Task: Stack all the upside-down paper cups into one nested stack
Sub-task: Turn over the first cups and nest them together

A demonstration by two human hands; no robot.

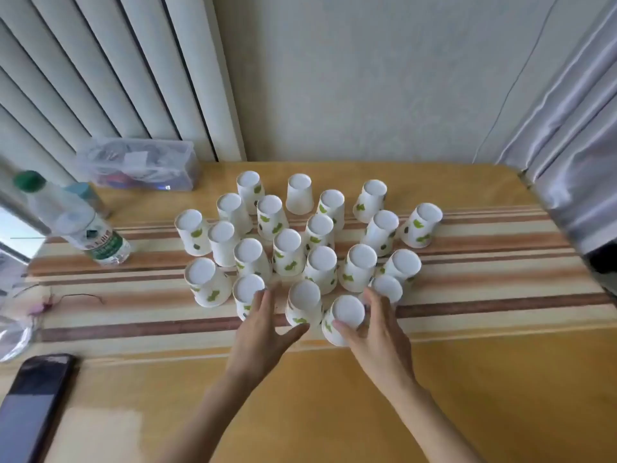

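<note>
striped cloth covers the wooden tabletop [467, 379] set against a pale wall, with blinds at the left and a curtain at the right. on the cloth stand the cups [287, 248], about twenty, all upside down, white with green marks, crowded close together and none yet nested, so the stack looks unstarted.

the right hand [377, 332] is at the nearest cup [344, 319], its fingers [344, 329] wrapped on the wall and thumb side near the base; they seem clamped on it, though whether it has left the cloth i cannot tell. the left hand [263, 329] sits between the front-left cup [247, 295] and the middle front cup [303, 305], fingers spread apart, thumb touching or just beside the middle one, holding nothing firmly.

my read: this is the first pick. next the held cup should rise straight up, clear its neighbours, then drop squarely over another base so the rims seat; the left could steady the receiving cup. the crowding makes knocking a neighbour the likely slip.

further out, a water bottle [90, 235] stands at the left, a clear box [140, 165] behind it, a phone [33, 406] at the near left edge.
</note>
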